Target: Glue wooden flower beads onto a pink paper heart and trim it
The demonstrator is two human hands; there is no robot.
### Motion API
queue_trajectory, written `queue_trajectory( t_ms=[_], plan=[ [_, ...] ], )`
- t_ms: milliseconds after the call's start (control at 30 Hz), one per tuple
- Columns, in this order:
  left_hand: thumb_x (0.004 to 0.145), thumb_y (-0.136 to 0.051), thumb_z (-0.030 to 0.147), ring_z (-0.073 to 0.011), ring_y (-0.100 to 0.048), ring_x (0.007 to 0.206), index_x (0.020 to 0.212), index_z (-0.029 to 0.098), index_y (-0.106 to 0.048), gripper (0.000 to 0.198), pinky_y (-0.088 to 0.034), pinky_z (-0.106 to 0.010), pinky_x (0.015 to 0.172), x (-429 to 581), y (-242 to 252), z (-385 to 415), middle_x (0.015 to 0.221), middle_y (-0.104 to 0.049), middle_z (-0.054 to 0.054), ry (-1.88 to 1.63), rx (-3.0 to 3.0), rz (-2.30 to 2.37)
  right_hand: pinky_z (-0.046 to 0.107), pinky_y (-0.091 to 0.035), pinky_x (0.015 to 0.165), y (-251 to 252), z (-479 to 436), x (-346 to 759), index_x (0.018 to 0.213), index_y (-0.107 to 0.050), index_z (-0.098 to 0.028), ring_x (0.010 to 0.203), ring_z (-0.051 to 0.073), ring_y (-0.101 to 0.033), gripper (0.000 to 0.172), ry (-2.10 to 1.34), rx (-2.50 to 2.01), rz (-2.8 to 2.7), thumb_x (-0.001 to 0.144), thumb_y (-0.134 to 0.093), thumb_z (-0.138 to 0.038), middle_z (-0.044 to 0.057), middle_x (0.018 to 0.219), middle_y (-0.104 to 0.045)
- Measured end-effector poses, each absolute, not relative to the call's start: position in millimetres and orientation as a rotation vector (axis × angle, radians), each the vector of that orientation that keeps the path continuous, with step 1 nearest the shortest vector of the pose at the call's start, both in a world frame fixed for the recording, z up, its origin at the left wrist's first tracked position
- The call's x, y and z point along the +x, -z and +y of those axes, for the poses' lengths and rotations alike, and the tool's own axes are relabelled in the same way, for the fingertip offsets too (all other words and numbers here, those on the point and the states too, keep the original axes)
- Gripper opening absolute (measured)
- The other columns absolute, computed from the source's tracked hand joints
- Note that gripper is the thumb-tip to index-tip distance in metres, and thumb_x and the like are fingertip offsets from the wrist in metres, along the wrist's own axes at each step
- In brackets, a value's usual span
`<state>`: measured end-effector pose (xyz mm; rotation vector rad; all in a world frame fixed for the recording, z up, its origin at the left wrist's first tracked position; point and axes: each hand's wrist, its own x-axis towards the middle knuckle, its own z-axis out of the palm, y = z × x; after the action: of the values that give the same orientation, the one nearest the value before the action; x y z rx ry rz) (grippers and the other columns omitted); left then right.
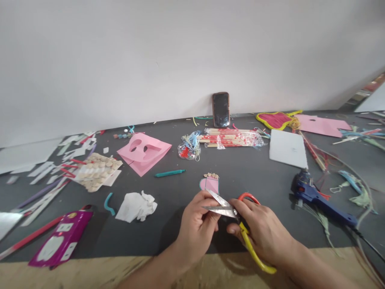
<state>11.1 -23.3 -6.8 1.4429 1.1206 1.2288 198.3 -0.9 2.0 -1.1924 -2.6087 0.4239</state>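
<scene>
Those yellow-handled scissors (255, 253) were right at the near edge of the tabletop (129, 241), right hand (261, 233) gripping the handles firmly, left hand (197, 226) pinching the steel blades (221, 208) steady.

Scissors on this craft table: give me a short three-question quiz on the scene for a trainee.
1. Multiple choice: which hand has its fingers around the handles of the yellow-and-orange scissors? A left hand, B right hand, C neither hand.
2. True or false: the blue hot glue gun lies to the right of the hands, as seen in the head view.
3. Short answer: what leans upright against the white wall behind the dark work surface?

Key: 1. B. 2. True. 3. A phone.
</scene>
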Motion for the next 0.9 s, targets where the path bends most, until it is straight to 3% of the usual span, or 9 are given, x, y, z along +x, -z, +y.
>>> queue_trajectory(
  t_ms=[133, 500, 767, 900],
  plan=[
    [0.09, -0.052, 0.024, -0.0048, -0.049, 0.054, 0.065, 0.014, -0.061, 0.029, -0.042, -0.017, 0.05, 10.9, 6.9, -23.1, 0.08, -0.052, -0.002, -1.217, 1.47, 1.156, 0.031, -0.042, 0.056, -1.6, -0.7, 199.1, 0.102, -0.05, -0.02, 0.066, 0.023, -0.06, 0.034, -0.43, -1.198, -2.626, 0.094, -0.038, -0.05, 0.006, 0.078, -0.062],
    [0.089, -0.052, 0.019, -0.0038, -0.051, 0.051, 0.077, 0.016, -0.066, 0.019, -0.045, -0.016, 0.047, 10.7, 5.4, -22.9, 0.083, -0.052, -0.001, -1.246, 1.478, 1.123, 0.031, -0.043, 0.057, -4.1, 3.8, 200.1, 0.104, -0.052, -0.018, 0.065, 0.022, -0.059, 0.041, -0.464, -1.121, -2.62, 0.093, -0.035, -0.054, 0.007, 0.078, -0.062],
    [0.088, -0.054, 0.022, -0.0024, -0.051, 0.048, 0.077, 0.015, -0.065, 0.017, -0.044, -0.015, 0.045, 13.0, 5.8, -22.7, 0.086, -0.054, -0.002, -1.261, 1.399, 1.136, 0.032, -0.045, 0.06, -0.7, 7.7, 197.6, 0.112, -0.052, -0.018, 0.073, 0.025, -0.061, 0.054, -0.347, -1.133, -2.582, 0.082, -0.05, -0.064, 0.008, 0.083, -0.063],
    [0.088, -0.055, 0.026, -0.0014, -0.049, 0.045, 0.073, 0.013, -0.064, 0.021, -0.042, -0.015, 0.042, 12.8, 4.4, -21.1, 0.085, -0.054, -0.002, -1.236, 1.357, 1.131, 0.031, -0.044, 0.054, -0.2, 5.6, 199.1, 0.105, -0.054, -0.017, 0.064, 0.022, -0.06, 0.047, -0.362, -1.157, -2.614, 0.089, -0.041, -0.059, 0.007, 0.077, -0.061]
  ],
)
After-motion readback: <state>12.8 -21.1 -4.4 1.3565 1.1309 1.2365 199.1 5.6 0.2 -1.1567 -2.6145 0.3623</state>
